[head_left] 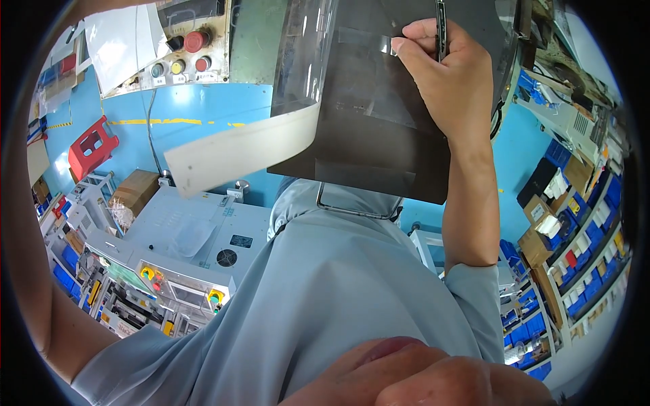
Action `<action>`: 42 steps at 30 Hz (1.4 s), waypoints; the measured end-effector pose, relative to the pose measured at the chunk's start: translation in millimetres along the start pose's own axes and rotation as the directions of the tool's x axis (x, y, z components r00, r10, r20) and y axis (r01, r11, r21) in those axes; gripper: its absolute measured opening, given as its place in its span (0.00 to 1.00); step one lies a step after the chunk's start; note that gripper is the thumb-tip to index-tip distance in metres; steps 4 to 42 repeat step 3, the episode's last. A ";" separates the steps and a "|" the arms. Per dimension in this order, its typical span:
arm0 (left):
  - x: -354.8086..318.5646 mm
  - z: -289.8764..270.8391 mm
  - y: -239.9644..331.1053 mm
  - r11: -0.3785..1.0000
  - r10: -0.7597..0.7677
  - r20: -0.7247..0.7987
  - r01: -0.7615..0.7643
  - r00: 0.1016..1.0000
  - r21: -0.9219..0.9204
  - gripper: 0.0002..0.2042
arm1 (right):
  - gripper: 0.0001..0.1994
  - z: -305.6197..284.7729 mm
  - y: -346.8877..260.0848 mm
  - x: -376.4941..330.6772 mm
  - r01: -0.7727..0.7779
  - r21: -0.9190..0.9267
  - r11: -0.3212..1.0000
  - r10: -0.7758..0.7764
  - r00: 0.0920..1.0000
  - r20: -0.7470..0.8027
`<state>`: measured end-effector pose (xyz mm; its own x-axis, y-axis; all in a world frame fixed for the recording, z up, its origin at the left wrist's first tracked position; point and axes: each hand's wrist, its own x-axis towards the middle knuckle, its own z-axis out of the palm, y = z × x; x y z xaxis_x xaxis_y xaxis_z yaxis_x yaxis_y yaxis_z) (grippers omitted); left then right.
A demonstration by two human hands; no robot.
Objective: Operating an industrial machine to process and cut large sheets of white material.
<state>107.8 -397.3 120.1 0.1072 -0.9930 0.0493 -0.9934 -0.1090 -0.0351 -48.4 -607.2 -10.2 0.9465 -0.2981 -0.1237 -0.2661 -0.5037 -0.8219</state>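
At the raised right hand (443, 74) | fingers pinch clear film strip (386, 46) on dark sheet-metal panel (369, 128) | white liner strip (244, 150) below grip already peeled, curling free | film part-seated | left hand out of frame.

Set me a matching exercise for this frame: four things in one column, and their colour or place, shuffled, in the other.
Things:
1. right hand
2. stool
3. film strip
4. cardboard box

Colour or place:
A. red, on the blue floor at left
B. white, curling off the dark panel's lower left
C. gripping a thin dark tool against the panel
D. brown, beside the pale grey machine

Pairs: 1-C, 2-A, 3-B, 4-D
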 end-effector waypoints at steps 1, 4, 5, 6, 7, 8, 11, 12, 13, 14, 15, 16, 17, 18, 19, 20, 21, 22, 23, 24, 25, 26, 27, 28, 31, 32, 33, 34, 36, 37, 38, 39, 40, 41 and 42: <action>1.3 1.2 -1.7 0.999 0.028 0.041 -0.029 0.999 0.032 0.15 | 0.10 0.2 0.1 0.0 -0.007 0.005 1.000 0.007 1.000 -0.001; 5.4 3.3 -5.8 0.993 0.054 0.141 -0.068 0.989 0.100 0.14 | 0.10 0.2 0.6 0.3 -0.013 0.000 1.000 0.013 1.000 0.004; 5.4 3.3 -5.8 0.993 0.054 0.141 -0.068 0.989 0.100 0.14 | 0.10 0.2 0.6 0.3 -0.013 0.000 1.000 0.013 1.000 0.004; 5.4 3.3 -5.8 0.993 0.054 0.141 -0.068 0.989 0.100 0.14 | 0.10 0.2 0.6 0.3 -0.013 0.000 1.000 0.013 1.000 0.004; 5.4 3.3 -5.8 0.993 0.054 0.141 -0.068 0.989 0.100 0.14 | 0.10 0.2 0.6 0.3 -0.013 0.000 1.000 0.013 1.000 0.004; 5.4 3.3 -5.8 0.993 0.054 0.141 -0.068 0.989 0.100 0.14 | 0.10 0.2 0.6 0.3 -0.013 0.000 1.000 0.013 1.000 0.004; 5.4 3.3 -5.8 0.993 0.054 0.141 -0.068 0.989 0.100 0.14 | 0.10 0.2 0.6 0.3 -0.013 0.000 1.000 0.013 1.000 0.004; 5.4 3.3 -5.8 0.993 0.054 0.141 -0.068 0.989 0.100 0.14 | 0.10 0.2 0.6 0.3 -0.013 0.000 1.000 0.013 1.000 0.004; 5.4 3.3 -5.8 0.993 0.054 0.141 -0.068 0.989 0.100 0.14 | 0.10 0.2 0.6 0.3 -0.013 0.000 1.000 0.013 1.000 0.004; 5.4 3.3 -5.8 0.993 0.054 0.141 -0.068 0.989 0.100 0.14 | 0.10 0.2 0.6 0.3 -0.013 0.000 1.000 0.013 1.000 0.004; 5.4 3.3 -5.8 0.993 0.054 0.141 -0.068 0.989 0.100 0.14 | 0.10 0.2 0.6 0.3 -0.013 0.000 1.000 0.013 1.000 0.004; 5.4 3.3 -5.8 0.993 0.054 0.141 -0.068 0.989 0.100 0.14 | 0.10 0.2 0.6 0.3 -0.013 0.000 1.000 0.013 1.000 0.004; 5.4 3.3 -5.8 0.993 0.054 0.141 -0.068 0.989 0.100 0.14 | 0.10 0.2 0.6 0.3 -0.013 0.000 1.000 0.013 1.000 0.004; 5.4 3.3 -5.8 0.993 0.054 0.141 -0.068 0.989 0.100 0.14 | 0.10 0.2 0.6 0.3 -0.013 0.000 1.000 0.013 1.000 0.004; 5.4 3.3 -5.8 0.993 0.054 0.141 -0.068 0.989 0.100 0.14 | 0.10 0.2 0.6 0.3 -0.013 0.000 1.000 0.013 1.000 0.004; 5.4 3.3 -5.8 0.993 0.054 0.141 -0.068 0.989 0.100 0.14 | 0.10 0.2 0.6 0.3 -0.013 0.000 1.000 0.013 1.000 0.004; 5.4 3.3 -5.8 0.993 0.054 0.141 -0.068 0.989 0.100 0.14 | 0.10 0.2 0.6 0.3 -0.013 0.000 1.000 0.013 1.000 0.004; 5.4 3.3 -5.8 0.993 0.054 0.141 -0.068 0.989 0.100 0.14 | 0.10 0.2 0.6 0.3 -0.013 0.000 1.000 0.013 1.000 0.004; 5.4 3.3 -5.8 0.993 0.054 0.141 -0.068 0.989 0.100 0.14 | 0.10 0.2 0.6 0.3 -0.013 0.000 1.000 0.013 1.000 0.004; 5.4 3.3 -5.8 0.993 0.054 0.141 -0.068 0.989 0.100 0.14 | 0.10 0.2 0.6 0.3 -0.013 0.000 1.000 0.013 1.000 0.004; 5.4 3.3 -5.8 0.993 0.054 0.141 -0.068 0.989 0.100 0.14 | 0.10 0.2 0.6 0.3 -0.013 0.000 1.000 0.013 1.000 0.004; 5.4 3.3 -5.8 0.993 0.054 0.141 -0.068 0.989 0.100 0.14 | 0.10 0.2 0.6 0.3 -0.013 0.000 1.000 0.013 1.000 0.004; 5.4 3.3 -5.8 0.993 0.054 0.141 -0.068 0.989 0.100 0.14 | 0.10 0.2 0.6 0.3 -0.013 0.000 1.000 0.013 1.000 0.004; 5.4 3.3 -5.8 0.993 0.054 0.141 -0.068 0.989 0.100 0.14 | 0.10 0.2 0.6 0.3 -0.013 0.000 1.000 0.013 1.000 0.004; 5.4 3.3 -5.8 0.993 0.054 0.141 -0.068 0.989 0.100 0.14 | 0.10 0.2 0.6 0.3 -0.013 0.000 1.000 0.013 1.000 0.004; 5.4 3.3 -5.8 0.993 0.054 0.141 -0.068 0.989 0.100 0.14 | 0.10 0.2 0.6 0.3 -0.013 0.000 1.000 0.013 1.000 0.004; 5.4 3.3 -5.8 0.993 0.054 0.141 -0.068 0.989 0.100 0.14 | 0.10 0.2 0.6 0.3 -0.013 0.000 1.000 0.013 1.000 0.004; 5.4 3.3 -5.8 0.993 0.054 0.141 -0.068 0.989 0.100 0.14 | 0.10 0.2 0.6 0.3 -0.013 0.000 1.000 0.013 1.000 0.004; 5.4 3.3 -5.8 0.993 0.054 0.141 -0.068 0.989 0.100 0.14 | 0.10 0.2 0.6 0.3 -0.013 0.000 1.000 0.013 1.000 0.004; 5.4 3.3 -5.8 0.993 0.054 0.141 -0.068 0.989 0.100 0.14 | 0.10 0.2 0.6 0.3 -0.013 0.000 1.000 0.013 1.000 0.004; 5.4 3.3 -5.8 0.993 0.054 0.141 -0.068 0.989 0.100 0.14 | 0.10 0.2 0.6 0.3 -0.013 0.000 1.000 0.013 1.000 0.004; 5.4 3.3 -5.8 0.993 0.054 0.141 -0.068 0.989 0.100 0.14 | 0.10 0.2 0.6 0.3 -0.013 0.000 1.000 0.013 1.000 0.004; 5.4 3.3 -5.8 0.993 0.054 0.141 -0.068 0.989 0.100 0.14 | 0.10 0.2 0.6 0.3 -0.013 0.000 1.000 0.013 1.000 0.004; 5.4 3.3 -5.8 0.993 0.054 0.141 -0.068 0.989 0.100 0.14 | 0.10 0.2 0.6 0.3 -0.013 0.000 1.000 0.013 1.000 0.004; 5.4 3.3 -5.8 0.993 0.054 0.141 -0.068 0.989 0.100 0.14 | 0.10 0.2 0.6 0.3 -0.013 0.000 1.000 0.013 1.000 0.004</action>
